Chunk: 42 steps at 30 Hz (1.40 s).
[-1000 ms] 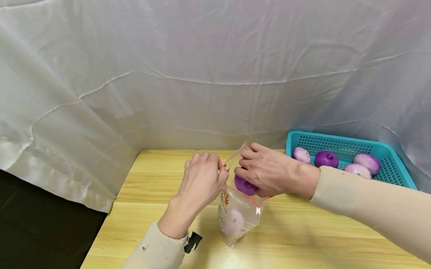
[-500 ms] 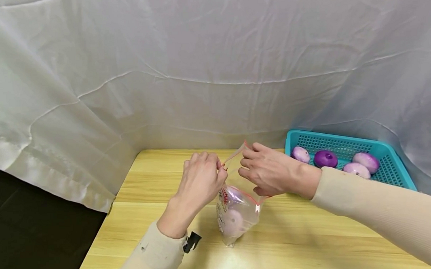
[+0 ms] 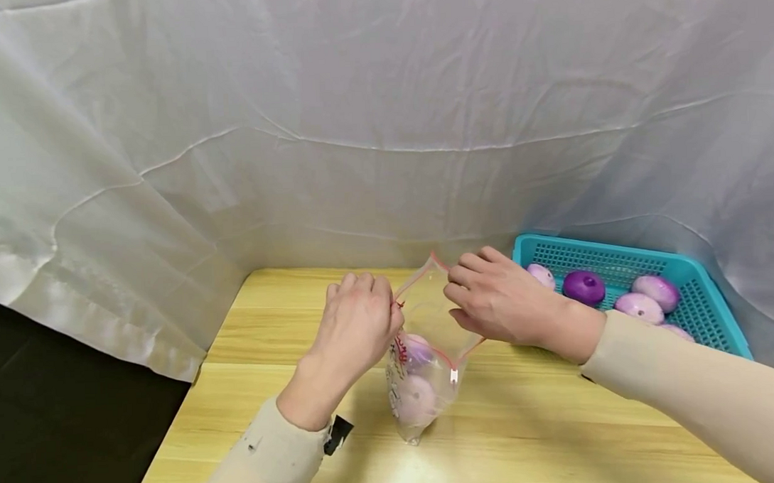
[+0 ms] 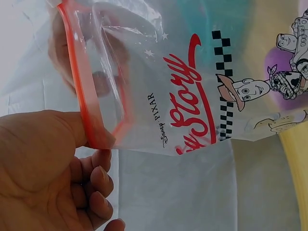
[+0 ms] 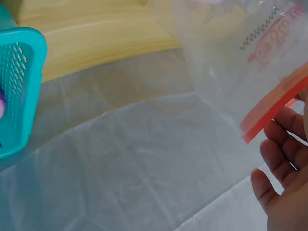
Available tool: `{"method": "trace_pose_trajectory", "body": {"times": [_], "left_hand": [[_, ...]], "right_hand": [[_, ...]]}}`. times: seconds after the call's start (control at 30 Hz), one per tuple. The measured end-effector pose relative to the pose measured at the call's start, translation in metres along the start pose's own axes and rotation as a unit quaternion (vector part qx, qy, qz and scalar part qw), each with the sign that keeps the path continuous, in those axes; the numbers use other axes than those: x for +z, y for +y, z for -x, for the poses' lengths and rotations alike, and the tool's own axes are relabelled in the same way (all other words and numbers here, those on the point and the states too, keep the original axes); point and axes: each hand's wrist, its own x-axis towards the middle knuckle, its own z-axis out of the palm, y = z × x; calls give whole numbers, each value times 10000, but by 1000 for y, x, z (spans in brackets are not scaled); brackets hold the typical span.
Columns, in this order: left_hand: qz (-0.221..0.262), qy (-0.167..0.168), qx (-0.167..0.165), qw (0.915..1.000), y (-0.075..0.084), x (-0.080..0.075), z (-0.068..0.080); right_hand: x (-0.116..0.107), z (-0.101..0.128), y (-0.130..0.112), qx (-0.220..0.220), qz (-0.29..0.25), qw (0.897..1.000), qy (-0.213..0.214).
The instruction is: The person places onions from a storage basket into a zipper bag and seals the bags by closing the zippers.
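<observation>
- Your left hand (image 3: 358, 324) pinches the red rim of the clear bag (image 3: 438, 378) between thumb and fingers, its other fingers curled below.
- Your right hand (image 3: 500, 294) is at the opposite side of the bag's open mouth, fingers loosely bent; you cannot tell whether it grips the rim.
- The bag hangs upright between your hands, two purple onions (image 3: 416, 399) inside, one above the other.
- To your right, a turquoise basket (image 3: 618, 248) holds more onions, one darker purple.
- A pale curtain (image 3: 359, 185) backs the wooden table (image 3: 287, 309).
</observation>
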Motion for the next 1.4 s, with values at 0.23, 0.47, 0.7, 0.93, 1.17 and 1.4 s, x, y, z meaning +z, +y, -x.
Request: {"method": "trace_pose_trajectory", "body": {"times": [0.23,0.47,0.7,0.93,1.17,1.4], "left_hand": [[-101,263,129,9995,1,2,1],[-33,160,12,9999,1,-1,3],[216,-119,-269,9993,-2,-7,5],[402,-230,-394,9981,-3,-10,7],[578,-379,-545,9961,-3,-12,9],[642,-477,-620,9949,-2,-13,9]], "right_hand": [[-9,20,15,522,-333,9955,717],[-16,54,39,1064,-269,9895,938],[-19,100,64,1667,-271,9845,462],[-21,146,74,1773,65,9840,176],[-21,189,77,1852,131,9815,-464],[-13,224,73,2016,173,9745,-970]]}}
